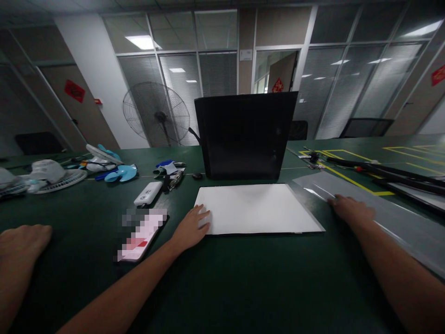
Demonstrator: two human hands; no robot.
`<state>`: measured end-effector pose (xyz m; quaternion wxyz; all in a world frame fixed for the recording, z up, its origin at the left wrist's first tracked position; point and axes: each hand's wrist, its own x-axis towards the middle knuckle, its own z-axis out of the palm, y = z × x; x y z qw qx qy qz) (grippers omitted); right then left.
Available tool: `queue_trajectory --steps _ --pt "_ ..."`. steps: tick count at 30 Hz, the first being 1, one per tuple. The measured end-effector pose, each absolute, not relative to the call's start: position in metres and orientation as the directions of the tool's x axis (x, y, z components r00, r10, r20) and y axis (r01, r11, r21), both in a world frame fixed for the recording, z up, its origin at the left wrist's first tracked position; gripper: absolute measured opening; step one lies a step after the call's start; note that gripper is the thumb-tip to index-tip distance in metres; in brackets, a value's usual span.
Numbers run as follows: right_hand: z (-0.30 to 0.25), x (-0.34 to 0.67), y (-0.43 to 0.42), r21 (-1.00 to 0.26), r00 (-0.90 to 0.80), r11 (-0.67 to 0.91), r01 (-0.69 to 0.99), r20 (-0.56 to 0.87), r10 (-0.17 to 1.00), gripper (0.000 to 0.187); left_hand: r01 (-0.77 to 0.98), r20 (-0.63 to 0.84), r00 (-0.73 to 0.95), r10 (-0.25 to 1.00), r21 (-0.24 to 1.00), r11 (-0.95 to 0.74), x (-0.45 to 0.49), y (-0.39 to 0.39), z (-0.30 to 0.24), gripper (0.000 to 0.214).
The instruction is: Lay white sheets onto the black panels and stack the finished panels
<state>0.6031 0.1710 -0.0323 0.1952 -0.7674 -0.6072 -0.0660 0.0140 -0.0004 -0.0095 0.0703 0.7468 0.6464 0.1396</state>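
Observation:
A white rectangular panel (pixel 257 208) with thin dark edges lies flat on the green table, in front of a tall black panel (pixel 243 134) standing upright. My left hand (pixel 191 227) rests on the left edge of the white panel, its fingers apart. To the right, a translucent plastic sheet (pixel 389 218) lies at a slant on the table. My right hand (pixel 352 211) reaches onto this sheet with fingers closed at its near left edge; the fingertips are partly hidden.
Another person's hand (pixel 26 241) rests at the far left. A phone (pixel 144 236), a white device (pixel 148 194) and keys (pixel 175 180) lie left of the panel. Fan parts (pixel 121 173) sit farther left. Long black strips (pixel 385 171) lie at the right. A large fan (pixel 156 113) stands behind.

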Motion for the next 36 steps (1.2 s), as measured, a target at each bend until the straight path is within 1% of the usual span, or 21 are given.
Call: queue_trajectory --steps 3,5,7,12,13,15,17,19,22,24,26,28,31,33,35,36 --pt "-0.024 0.588 0.162 -0.211 0.332 -0.282 0.936 0.257 0.908 0.049 0.952 0.106 0.121 0.987 0.268 -0.145 0.016 -0.001 -0.008 0.056" --pt "-0.012 0.578 0.153 -0.220 0.354 -0.302 0.927 0.252 0.901 0.051 0.954 0.105 0.123 0.987 0.260 -0.146 0.017 -0.001 -0.006 0.055" --pt "0.001 0.566 0.143 -0.231 0.367 -0.309 0.923 0.284 0.885 0.055 0.955 0.106 0.123 0.987 0.258 -0.147 0.018 -0.002 -0.005 0.056" --pt "0.031 0.521 0.117 -0.231 0.350 -0.273 0.934 0.436 0.829 0.065 0.949 0.108 0.118 0.987 0.280 -0.144 0.020 -0.007 0.001 0.057" --pt "0.035 0.509 0.111 -0.222 0.323 -0.245 0.944 0.470 0.822 0.065 0.948 0.109 0.113 0.988 0.287 -0.140 0.020 -0.008 0.002 0.057" --pt "0.039 0.481 0.099 -0.189 0.220 -0.138 0.972 0.532 0.818 0.065 0.946 0.109 0.104 0.989 0.296 -0.133 0.021 -0.009 0.003 0.056" --pt "0.038 0.453 0.085 -0.149 0.067 0.023 0.988 0.568 0.820 0.063 0.945 0.113 0.099 0.989 0.300 -0.129 0.020 -0.008 0.002 0.058" --pt "0.033 0.426 0.072 -0.102 -0.124 0.218 0.971 0.565 0.816 0.060 0.940 0.120 0.094 0.988 0.317 -0.127 0.019 -0.005 -0.001 0.059" --pt "0.019 0.397 0.060 -0.052 -0.420 0.497 0.866 0.463 0.780 0.055 0.917 0.137 0.063 0.989 0.383 -0.111 0.015 -0.001 -0.007 0.061" --pt "0.008 0.385 0.057 -0.070 -0.552 0.606 0.792 0.342 0.761 0.055 0.894 0.151 0.034 0.988 0.437 -0.097 0.014 0.001 -0.010 0.066" --pt "-0.001 0.379 0.055 -0.108 -0.618 0.650 0.752 0.226 0.753 0.059 0.877 0.157 0.008 0.988 0.474 -0.082 0.013 0.002 -0.010 0.072" --pt "-0.007 0.376 0.052 -0.143 -0.643 0.662 0.736 0.157 0.750 0.063 0.875 0.137 -0.013 0.991 0.480 -0.055 0.013 0.002 -0.009 0.075" --pt "-0.008 0.374 0.048 -0.225 -0.658 0.674 0.703 0.152 0.737 0.069 0.911 0.101 -0.013 0.995 0.412 -0.030 0.015 0.001 -0.006 0.076" --pt "-0.005 0.375 0.047 -0.279 -0.695 0.707 0.650 0.160 0.701 0.071 0.934 0.105 0.006 0.995 0.355 -0.043 0.016 0.001 -0.005 0.074" --pt "-0.003 0.378 0.051 -0.273 -0.728 0.743 0.611 0.175 0.663 0.070 0.943 0.121 0.032 0.992 0.325 -0.070 0.016 0.001 -0.005 0.068" --pt "-0.002 0.381 0.055 -0.242 -0.719 0.742 0.625 0.191 0.668 0.069 0.943 0.125 0.049 0.991 0.320 -0.087 0.015 0.001 -0.006 0.064"
